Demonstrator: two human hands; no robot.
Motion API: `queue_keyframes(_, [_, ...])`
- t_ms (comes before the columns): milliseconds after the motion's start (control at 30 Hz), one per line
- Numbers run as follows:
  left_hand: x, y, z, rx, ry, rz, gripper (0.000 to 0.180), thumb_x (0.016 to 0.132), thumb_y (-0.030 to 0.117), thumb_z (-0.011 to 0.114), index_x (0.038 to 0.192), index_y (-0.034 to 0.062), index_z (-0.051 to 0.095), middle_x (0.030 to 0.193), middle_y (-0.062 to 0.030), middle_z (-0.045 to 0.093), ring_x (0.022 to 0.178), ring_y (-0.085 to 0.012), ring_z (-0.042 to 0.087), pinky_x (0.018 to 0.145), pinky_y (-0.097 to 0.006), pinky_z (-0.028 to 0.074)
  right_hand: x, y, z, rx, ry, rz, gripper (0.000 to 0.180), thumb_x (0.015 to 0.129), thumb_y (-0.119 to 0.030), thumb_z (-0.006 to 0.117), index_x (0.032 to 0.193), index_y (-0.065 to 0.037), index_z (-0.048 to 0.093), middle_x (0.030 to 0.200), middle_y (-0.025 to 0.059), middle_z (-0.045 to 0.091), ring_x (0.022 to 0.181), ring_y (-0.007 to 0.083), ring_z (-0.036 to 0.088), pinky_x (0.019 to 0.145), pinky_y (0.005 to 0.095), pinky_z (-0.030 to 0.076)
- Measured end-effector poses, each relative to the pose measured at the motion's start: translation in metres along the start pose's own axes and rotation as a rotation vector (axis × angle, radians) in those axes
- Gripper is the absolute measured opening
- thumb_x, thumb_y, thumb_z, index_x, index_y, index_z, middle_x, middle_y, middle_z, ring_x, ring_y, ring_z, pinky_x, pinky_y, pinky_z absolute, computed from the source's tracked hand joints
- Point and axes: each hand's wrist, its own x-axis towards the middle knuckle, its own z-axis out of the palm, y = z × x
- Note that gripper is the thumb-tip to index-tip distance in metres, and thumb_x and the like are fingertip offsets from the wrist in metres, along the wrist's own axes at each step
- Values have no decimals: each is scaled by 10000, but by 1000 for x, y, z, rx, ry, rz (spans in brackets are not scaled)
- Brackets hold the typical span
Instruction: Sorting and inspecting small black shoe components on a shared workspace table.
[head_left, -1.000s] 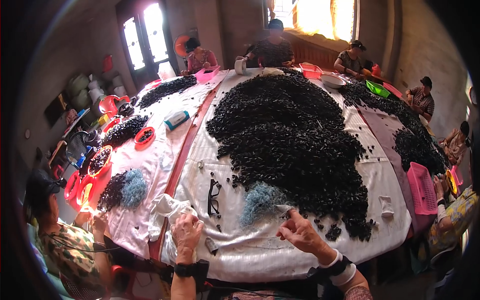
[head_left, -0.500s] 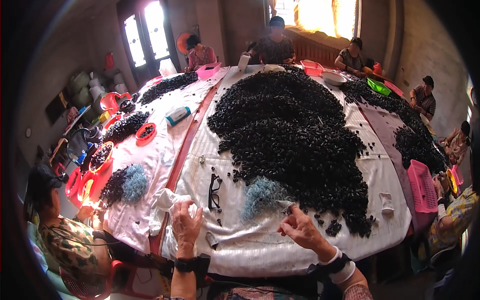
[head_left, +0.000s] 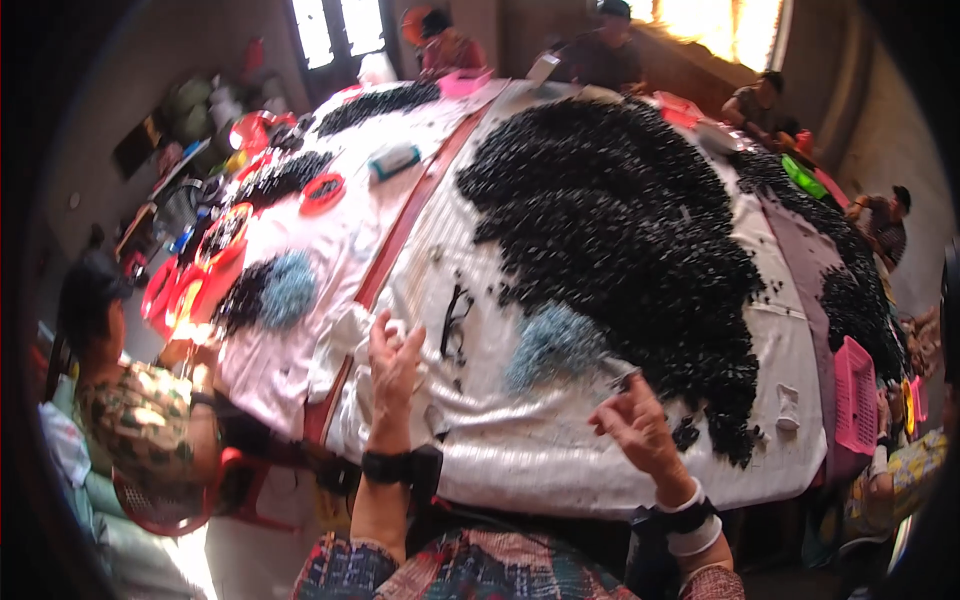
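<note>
Change: both hands are sitting higher over the table than a moment ago.
Left hand (head_left: 393,355): we are lifting it with fingers spread open, beside a white crumpled cloth (head_left: 340,335).
Right hand (head_left: 635,425): we are pinching a small dark piece (head_left: 622,380) at the fingertips, near the pale blue pile (head_left: 555,345).
Black heap (head_left: 620,230): spreading just beyond.
Unclear: the pinched piece is blurring too much to identify.

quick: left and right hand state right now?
Left hand: raised above the white cloth, fingers loosely curled; holding anything, cannot tell.
Right hand: fingers pinched together, apparently on a small dark piece.
</note>
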Motion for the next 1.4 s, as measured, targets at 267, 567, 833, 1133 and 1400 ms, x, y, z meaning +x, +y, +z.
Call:
queue_keyframes(267, [-11,-2,-43,7,-109,-74,243,906,219,610,1045,25,565,737,-19,625,552,-51,549,440,-170,401,-10,-1,12,32,-27,24,559,885,20,503,1401,-44,297,804,73,629,715,103,598,672,231,501])
queue_keyframes(567, [-8,17,-65,-53,-114,-84,230,878,265,638,1029,93,632,900,9,659,739,-58,619,513,-162,403,-10,-2,23,102,-53,47,525,895,-4,545,1375,-34,334,825,62,620,723,111,596,669,231,503])
queue_keyframes(833, [-10,32,-25,-366,68,127,114,855,130,631,917,37,608,752,23,570,636,-28,480,564,-190,394,-6,-6,34,31,-23,27,470,901,9,513,1345,-34,367,842,68,630,710,114,591,667,230,497])
queue_keyframes(1133, [-66,48,90,-180,-228,216,214,782,148,657,924,4,583,835,-85,570,750,-175,559,663,-301,462,-7,-25,20,-35,39,48,530,883,44,507,1377,-33,331,848,75,626,672,99,577,607,221,494])
queue_keyframes(1400, [-33,21,75,-120,-151,106,541,791,134,707,1261,42,454,1113,-96,491,853,-137,509,727,-271,471,-2,-2,10,24,18,59,558,884,24,505,1390,-63,287,853,75,621,726,104,594,683,238,511])
